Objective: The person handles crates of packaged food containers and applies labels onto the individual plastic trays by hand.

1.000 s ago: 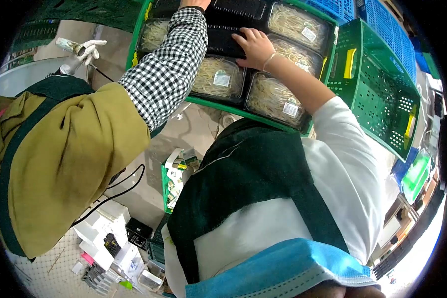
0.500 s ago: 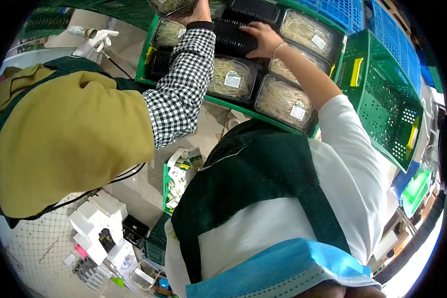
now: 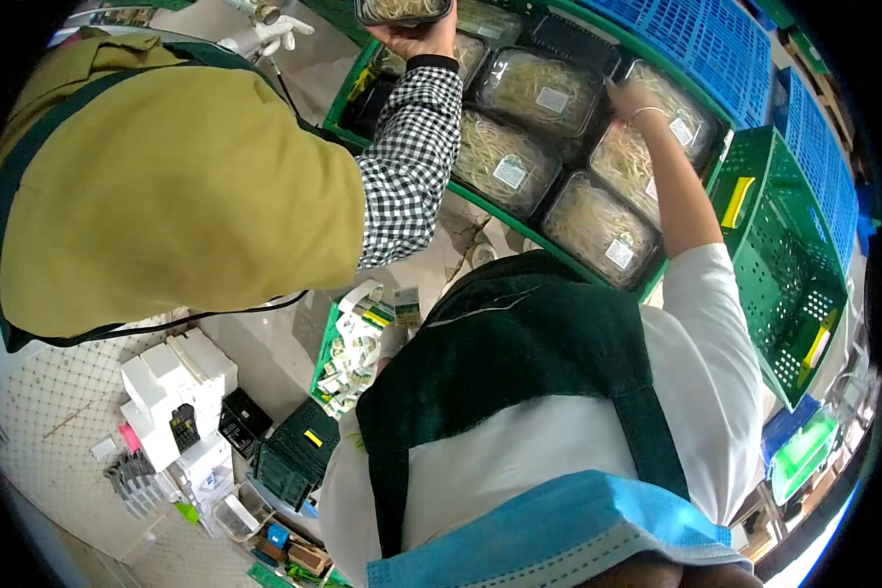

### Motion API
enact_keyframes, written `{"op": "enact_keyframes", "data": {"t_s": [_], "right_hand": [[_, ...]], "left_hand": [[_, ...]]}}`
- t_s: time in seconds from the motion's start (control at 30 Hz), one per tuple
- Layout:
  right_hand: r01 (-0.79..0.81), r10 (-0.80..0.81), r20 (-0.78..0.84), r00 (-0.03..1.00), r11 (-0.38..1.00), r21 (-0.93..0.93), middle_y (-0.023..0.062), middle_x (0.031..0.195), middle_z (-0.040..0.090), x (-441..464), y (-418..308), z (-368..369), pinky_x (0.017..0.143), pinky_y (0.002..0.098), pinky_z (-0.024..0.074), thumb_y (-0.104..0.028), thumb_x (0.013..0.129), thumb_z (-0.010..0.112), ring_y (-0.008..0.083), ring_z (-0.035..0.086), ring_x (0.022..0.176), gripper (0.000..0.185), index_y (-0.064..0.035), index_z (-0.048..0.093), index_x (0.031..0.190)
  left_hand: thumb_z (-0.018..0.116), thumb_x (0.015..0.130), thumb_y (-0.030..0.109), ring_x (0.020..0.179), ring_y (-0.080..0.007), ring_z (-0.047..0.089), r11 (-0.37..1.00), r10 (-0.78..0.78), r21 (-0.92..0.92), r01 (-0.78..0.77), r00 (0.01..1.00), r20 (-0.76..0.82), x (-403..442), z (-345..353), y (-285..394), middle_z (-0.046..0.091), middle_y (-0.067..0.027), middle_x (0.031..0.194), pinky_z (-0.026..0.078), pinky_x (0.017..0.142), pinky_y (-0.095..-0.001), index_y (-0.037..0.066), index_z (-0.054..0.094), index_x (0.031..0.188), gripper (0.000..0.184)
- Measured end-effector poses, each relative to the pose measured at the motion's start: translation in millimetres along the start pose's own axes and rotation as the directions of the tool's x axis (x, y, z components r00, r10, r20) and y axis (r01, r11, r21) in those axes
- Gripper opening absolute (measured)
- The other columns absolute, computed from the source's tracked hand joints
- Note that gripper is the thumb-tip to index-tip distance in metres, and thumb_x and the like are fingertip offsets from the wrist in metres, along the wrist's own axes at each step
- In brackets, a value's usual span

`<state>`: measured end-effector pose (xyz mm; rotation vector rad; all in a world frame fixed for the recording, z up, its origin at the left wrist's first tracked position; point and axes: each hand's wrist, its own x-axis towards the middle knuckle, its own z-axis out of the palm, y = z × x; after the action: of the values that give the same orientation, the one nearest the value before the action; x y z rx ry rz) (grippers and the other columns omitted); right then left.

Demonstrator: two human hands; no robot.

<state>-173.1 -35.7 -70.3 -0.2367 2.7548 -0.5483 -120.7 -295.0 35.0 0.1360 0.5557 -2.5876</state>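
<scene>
At the far middle, a broad crate with sprout packs side by side inside. Between the middle pack and the far-right pack, the right hand, within the crate. Near the broad crate's far-left end, a raised pack on a co-worker's hand. Beyond the broad crate, further crates; just right of it, an open crate. Along the left, the co-worker. Nearer than the broad crate, right of the co-worker, a label crate with labels inside. At near left, boxes, well apart from the packs.
</scene>
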Motion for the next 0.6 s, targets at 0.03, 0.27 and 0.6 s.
{"op": "enact_keyframes", "data": {"t_s": [0.03, 0.27, 0.6], "right_hand": [[0.046, -0.037, 0.094, 0.995, 0.994, -0.097, 0.0207, 0.085, 0.059, -6, -3, -20, 0.073, 0.0395, 0.0456, -0.041, 0.079, 0.042, 0.0343, 0.058, 0.080, 0.047, 0.0009, 0.062, 0.078], [0.472, -0.477, 0.033, 0.878, 0.854, -0.218, 0.0131, 0.123, 0.040, -25, -22, -2, 0.085, 0.0414, 0.0392, -0.042, 0.075, 0.055, 0.0325, 0.042, 0.109, 0.050, -0.0133, 0.045, 0.115], [0.378, -0.460, -0.076, 0.885, 0.804, -0.458, 0.0164, 0.122, 0.040, 49, 1, 0, 0.091, 0.0375, 0.0354, -0.042, 0.064, 0.067, 0.0324, 0.043, 0.107, 0.073, -0.0095, 0.037, 0.122]], "left_hand": [[0.051, 0.079, 0.039, 0.115, -0.0286, 0.034, 0.999, -0.010, 0.038, 0.009, 1.000, 0.025, 2, 0, 5, 0.037, -0.0052, 0.128, 0.027, 0.095, -0.0496, 0.016, 0.040, 0.122, 0.049], [0.054, 0.078, 0.035, 0.114, -0.0280, 0.036, 0.999, 0.005, 0.038, -0.006, 1.000, 0.020, -7, 1, 12, 0.041, -0.0057, 0.125, 0.027, 0.095, -0.0503, 0.014, 0.045, 0.118, 0.046], [0.045, 0.075, 0.033, 0.094, -0.0238, 0.046, 0.755, -0.488, -0.508, -0.415, 0.163, -0.858, 34, -25, -17, 0.049, -0.0068, 0.104, 0.036, 0.080, -0.0372, 0.007, 0.055, 0.084, 0.029]]}}
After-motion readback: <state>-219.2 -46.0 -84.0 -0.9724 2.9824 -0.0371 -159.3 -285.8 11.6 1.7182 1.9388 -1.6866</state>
